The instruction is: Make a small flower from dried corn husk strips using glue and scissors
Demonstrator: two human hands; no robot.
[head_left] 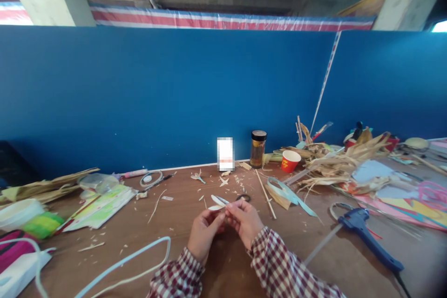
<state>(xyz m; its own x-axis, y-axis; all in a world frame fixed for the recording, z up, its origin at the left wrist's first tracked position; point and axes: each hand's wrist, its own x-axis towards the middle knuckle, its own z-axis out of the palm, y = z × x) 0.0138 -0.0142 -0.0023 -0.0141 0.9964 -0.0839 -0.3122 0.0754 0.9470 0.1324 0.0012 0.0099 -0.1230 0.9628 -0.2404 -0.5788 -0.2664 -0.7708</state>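
My left hand [206,233] and my right hand [246,222] meet above the brown table [167,228], fingers pinched together. Between their fingertips is a small cluster of white petal-shaped pieces [218,201], pointing away from me. The left fingers hold its near side, and the right thumb and forefinger pinch close to its base. How the pieces are joined is hidden by the fingers. Just behind my right hand shows a dark loop that looks like a scissors handle [243,197]. Farther back lie a pale star-shaped piece [224,181] and a small petalled piece with a blue-green stem [198,177].
A blue glue gun [370,238] lies at the right, near dried corn husks [363,153]. A lidded jar [258,150] and a red paper cup [290,161] stand at the back. A thin stick [266,194] lies right of centre. White cable [129,255] crosses the left front.
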